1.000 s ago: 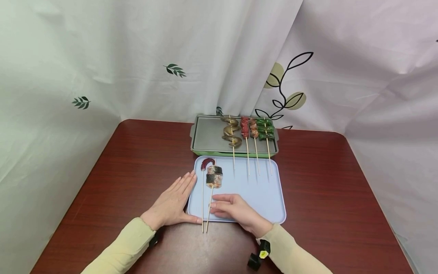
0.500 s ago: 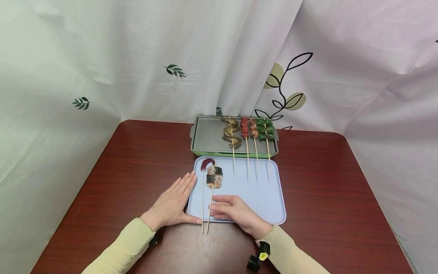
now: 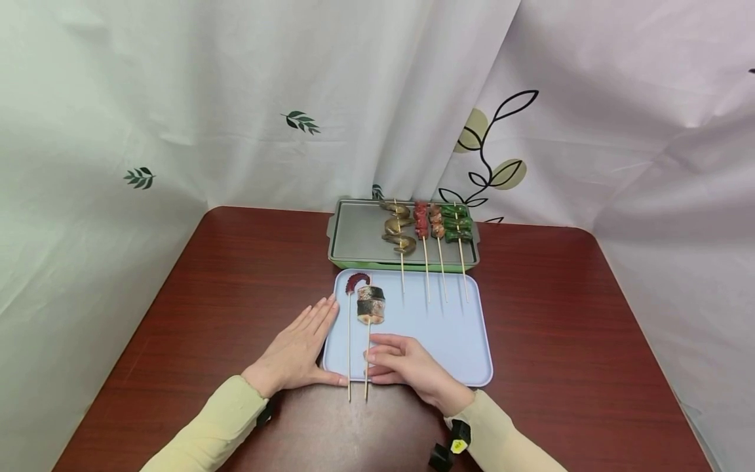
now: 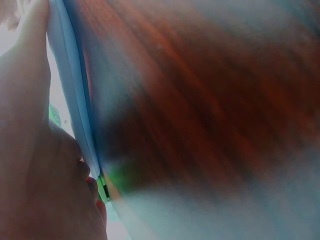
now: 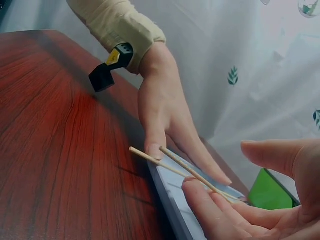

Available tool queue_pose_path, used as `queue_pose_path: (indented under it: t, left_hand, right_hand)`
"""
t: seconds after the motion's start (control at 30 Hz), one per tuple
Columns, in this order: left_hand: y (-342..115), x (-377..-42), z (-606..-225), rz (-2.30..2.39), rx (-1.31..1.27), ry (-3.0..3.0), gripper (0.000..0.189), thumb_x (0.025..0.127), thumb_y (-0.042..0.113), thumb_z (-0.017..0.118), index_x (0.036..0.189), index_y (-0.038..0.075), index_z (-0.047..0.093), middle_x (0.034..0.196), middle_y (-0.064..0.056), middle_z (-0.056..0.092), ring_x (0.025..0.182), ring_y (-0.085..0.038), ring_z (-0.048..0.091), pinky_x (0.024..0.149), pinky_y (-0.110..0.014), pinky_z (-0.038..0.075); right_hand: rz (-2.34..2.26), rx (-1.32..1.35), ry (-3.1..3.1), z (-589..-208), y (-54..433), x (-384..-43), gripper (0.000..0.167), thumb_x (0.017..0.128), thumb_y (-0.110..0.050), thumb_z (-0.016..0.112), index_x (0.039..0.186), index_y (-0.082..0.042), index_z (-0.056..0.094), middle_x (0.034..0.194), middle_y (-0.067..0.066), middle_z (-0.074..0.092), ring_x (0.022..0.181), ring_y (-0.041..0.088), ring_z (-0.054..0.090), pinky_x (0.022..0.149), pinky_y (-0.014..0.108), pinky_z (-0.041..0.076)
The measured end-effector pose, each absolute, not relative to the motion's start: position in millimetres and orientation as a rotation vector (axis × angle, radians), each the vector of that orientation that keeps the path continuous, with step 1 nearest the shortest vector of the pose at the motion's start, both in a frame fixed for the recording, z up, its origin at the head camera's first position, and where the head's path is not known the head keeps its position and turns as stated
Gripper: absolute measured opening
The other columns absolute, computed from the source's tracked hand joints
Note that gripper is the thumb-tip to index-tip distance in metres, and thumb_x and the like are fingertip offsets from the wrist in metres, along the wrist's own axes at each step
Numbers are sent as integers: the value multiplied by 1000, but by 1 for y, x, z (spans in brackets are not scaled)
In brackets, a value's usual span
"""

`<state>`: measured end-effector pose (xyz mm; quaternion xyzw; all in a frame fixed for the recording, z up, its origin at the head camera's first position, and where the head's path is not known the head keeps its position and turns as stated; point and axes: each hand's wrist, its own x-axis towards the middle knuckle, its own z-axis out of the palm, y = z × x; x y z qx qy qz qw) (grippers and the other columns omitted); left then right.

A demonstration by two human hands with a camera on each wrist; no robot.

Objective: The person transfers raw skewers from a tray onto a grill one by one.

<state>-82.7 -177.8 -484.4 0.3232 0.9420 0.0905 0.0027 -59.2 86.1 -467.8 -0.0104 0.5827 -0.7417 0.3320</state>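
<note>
A light blue tray (image 3: 439, 337) holds two skewers at its left side. One bears a dark red octopus tentacle (image 3: 356, 282); beside it lies a fish skewer (image 3: 371, 305) with pale chunks and dark skin. Both sticks project past the tray's front rim. My left hand (image 3: 301, 347) rests flat at the tray's left edge, fingers straight and thumb at the front corner. My right hand (image 3: 413, 364) is at the fish skewer's stick (image 5: 185, 165), its fingertips touching it. In the right wrist view, the thumb (image 5: 265, 150) stands apart from the stick and the other fingers.
Behind the tray stands a grey grill plate (image 3: 360, 229) with a green base. On its right half lie skewers of shrimp (image 3: 399, 226), red meat (image 3: 421, 219), brown meat (image 3: 437, 221) and green pepper (image 3: 458, 223), their sticks overhanging the tray. A white curtain (image 3: 248, 98) surrounds the wooden table (image 3: 554, 328).
The fish skewer's stick has swung slightly right, away from the octopus skewer, along with my right hand. My left hand has stayed in place.
</note>
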Motion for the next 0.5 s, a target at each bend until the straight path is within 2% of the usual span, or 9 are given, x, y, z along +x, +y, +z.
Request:
queue_pose_path:
  t: [0.23,0.5]
  left_hand:
    - [-179,-83,-487,278,1017,2966,134,72,93,53,157,-7,26,165,-22,21,150,-35,24,121,-46,23]
    - [-178,-83,-486,282,1018,2958,134,72,92,54,157,-7,26,165,-21,21,151,-35,23,121,-46,22]
  right_hand:
    - [-1993,-6,1497,-467,92,-58,57,98,-4,65,145,16,41,117,22,66,96,25,70,89,39,58]
    - [-1976,14,1539,-468,103,-60,58,93,5,68,145,13,44,105,15,69,88,19,70,82,37,61]
